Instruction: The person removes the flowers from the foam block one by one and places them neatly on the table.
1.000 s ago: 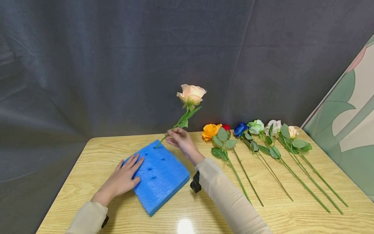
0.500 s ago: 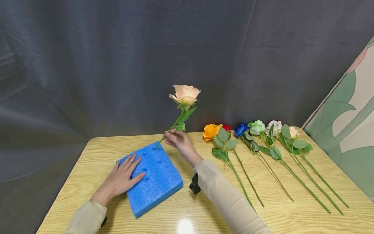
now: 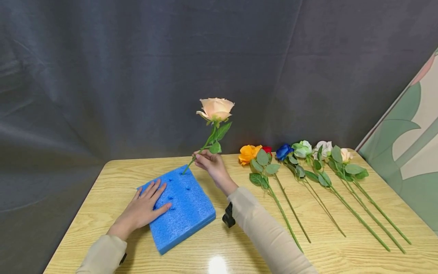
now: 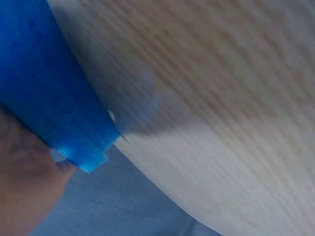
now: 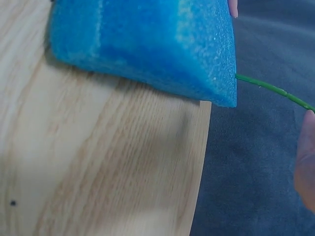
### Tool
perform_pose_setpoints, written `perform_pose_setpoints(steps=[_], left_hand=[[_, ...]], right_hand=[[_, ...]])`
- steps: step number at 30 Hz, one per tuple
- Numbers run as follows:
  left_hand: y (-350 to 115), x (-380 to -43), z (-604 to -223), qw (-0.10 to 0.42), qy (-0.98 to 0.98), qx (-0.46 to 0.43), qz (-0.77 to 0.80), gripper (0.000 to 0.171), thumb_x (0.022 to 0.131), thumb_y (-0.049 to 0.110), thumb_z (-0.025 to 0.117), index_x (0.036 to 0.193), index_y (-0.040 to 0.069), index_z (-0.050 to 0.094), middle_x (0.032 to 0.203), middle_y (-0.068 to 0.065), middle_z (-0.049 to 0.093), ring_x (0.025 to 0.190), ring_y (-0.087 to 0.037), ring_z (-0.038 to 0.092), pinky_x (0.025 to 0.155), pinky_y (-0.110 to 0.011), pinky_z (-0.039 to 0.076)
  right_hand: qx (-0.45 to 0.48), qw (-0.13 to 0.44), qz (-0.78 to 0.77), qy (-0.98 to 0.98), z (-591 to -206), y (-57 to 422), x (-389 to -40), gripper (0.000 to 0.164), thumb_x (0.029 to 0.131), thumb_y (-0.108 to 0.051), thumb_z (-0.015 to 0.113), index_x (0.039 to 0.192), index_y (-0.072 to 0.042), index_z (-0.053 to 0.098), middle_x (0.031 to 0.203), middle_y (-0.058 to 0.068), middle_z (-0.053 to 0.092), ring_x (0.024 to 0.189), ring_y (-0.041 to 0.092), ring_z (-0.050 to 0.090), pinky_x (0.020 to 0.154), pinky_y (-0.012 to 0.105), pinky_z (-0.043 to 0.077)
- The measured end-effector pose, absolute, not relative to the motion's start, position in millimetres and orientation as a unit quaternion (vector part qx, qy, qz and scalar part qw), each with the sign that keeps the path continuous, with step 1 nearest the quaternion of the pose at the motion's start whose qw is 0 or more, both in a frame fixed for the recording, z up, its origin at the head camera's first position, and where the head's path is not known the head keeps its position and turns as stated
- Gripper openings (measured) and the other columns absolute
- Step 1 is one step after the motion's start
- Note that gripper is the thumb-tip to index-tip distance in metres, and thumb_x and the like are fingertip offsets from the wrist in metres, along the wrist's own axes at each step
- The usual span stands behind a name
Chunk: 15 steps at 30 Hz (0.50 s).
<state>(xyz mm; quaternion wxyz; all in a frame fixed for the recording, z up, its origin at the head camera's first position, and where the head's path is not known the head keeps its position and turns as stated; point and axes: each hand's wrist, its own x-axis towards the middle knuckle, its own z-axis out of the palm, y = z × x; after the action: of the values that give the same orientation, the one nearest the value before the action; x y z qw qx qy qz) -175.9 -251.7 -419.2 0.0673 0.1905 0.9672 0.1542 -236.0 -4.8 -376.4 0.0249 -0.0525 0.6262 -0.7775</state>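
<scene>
My right hand [image 3: 215, 169] pinches the green stem of a peach rose [image 3: 215, 109] in the head view. The stem slants up to the right, its lower end at a dark hole near the far corner of a blue foam block [image 3: 186, 217]. How deep it sits is hidden. My left hand [image 3: 143, 209] lies on the block's left side, fingers spread and straight. In the right wrist view, the stem [image 5: 270, 88] runs from the foam to my thumb [image 5: 306, 157]. The left wrist view has part of my left hand [image 4: 29, 182] against the foam's edge.
To the right, several roses lie with stems towards me: orange [image 3: 249, 154], red [image 3: 267, 150], blue [image 3: 284, 151], green-white [image 3: 302, 149], white [image 3: 323, 148] and pale peach [image 3: 345, 155]. Several small holes mark the foam top. A dark curtain [image 3: 171, 76] hangs behind the wooden table [image 3: 113, 179].
The foam block has shifted a little left and turned slightly under my left hand. The held rose has moved left and stands somewhat more upright. My right hand still pinches its stem.
</scene>
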Motion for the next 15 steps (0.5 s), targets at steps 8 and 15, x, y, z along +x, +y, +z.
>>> perform_pose_setpoints(steps=[8,15], left_hand=[[-252.1,-176.2,-420.1,0.069,0.967,0.191,0.157,0.079,0.093,0.061,0.043,0.153,0.013,0.025,0.161,-0.014,0.017,0.148,-0.039,0.014,0.116,-0.064,0.007],[-252.1,-176.6,-419.8,0.07,0.966,0.193,0.159,0.078,0.093,0.061,0.043,0.153,0.013,0.024,0.161,-0.014,0.016,0.148,-0.039,0.013,0.116,-0.064,0.006]], right_hand=[[-0.055,0.022,-0.786,0.615,-379.8,-2.5,-239.8,0.009,0.096,-0.002,0.052,0.1,0.004,0.058,0.119,0.021,0.064,0.093,0.006,0.067,0.085,0.022,0.056],[-0.048,0.018,-0.793,0.608,-374.0,5.5,-243.9,0.022,0.098,-0.003,0.05,0.115,0.008,0.058,0.123,0.027,0.061,0.092,0.005,0.067,0.087,0.022,0.055]])
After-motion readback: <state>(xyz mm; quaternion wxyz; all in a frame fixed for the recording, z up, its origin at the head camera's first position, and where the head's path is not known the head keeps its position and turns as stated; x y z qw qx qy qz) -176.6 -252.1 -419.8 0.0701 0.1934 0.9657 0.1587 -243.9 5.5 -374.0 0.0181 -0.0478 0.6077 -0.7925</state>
